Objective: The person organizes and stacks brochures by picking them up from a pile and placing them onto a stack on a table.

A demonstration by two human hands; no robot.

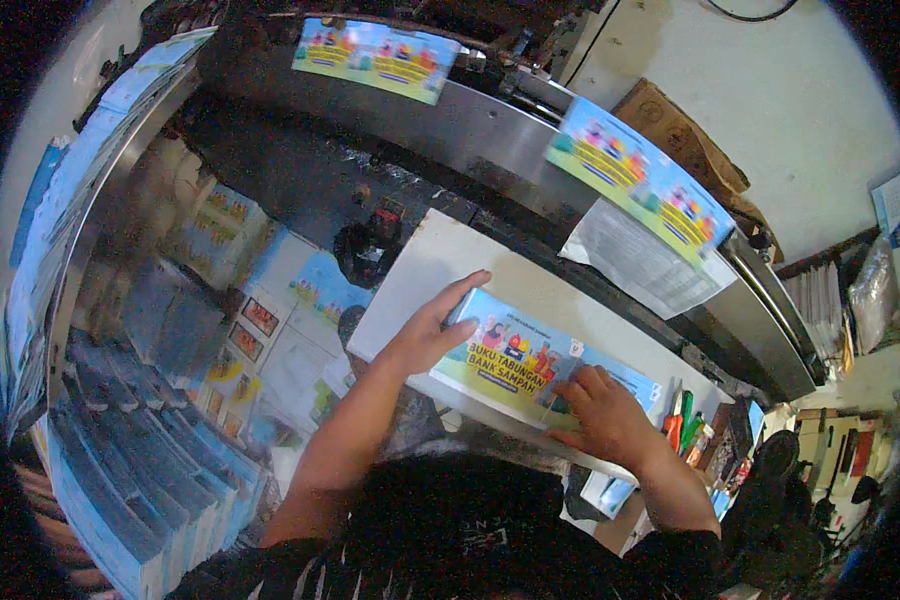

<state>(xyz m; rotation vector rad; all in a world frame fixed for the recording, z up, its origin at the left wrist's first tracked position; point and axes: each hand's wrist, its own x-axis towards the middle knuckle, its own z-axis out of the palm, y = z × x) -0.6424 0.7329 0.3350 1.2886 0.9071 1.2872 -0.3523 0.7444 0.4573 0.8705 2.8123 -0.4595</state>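
Note:
A long booklet or printed sheet with cartoon figures on blue and green lies on a white board in front of me. At its left end is my left hand, its thumb on the cover and its index finger stretched past the upper corner. My right hand bears on the right half with bent, bunched fingers, the thumb near the lower edge. Part of the print is hidden beneath that hand. Whether one sheet or several lie there, I cannot tell.
Matching prints hang on the metal machine edge, one at top centre and one at right. Thick paper stacks stand at lower left. Green- and red-handled tools lie by the board's right end. A cardboard piece leans on the wall.

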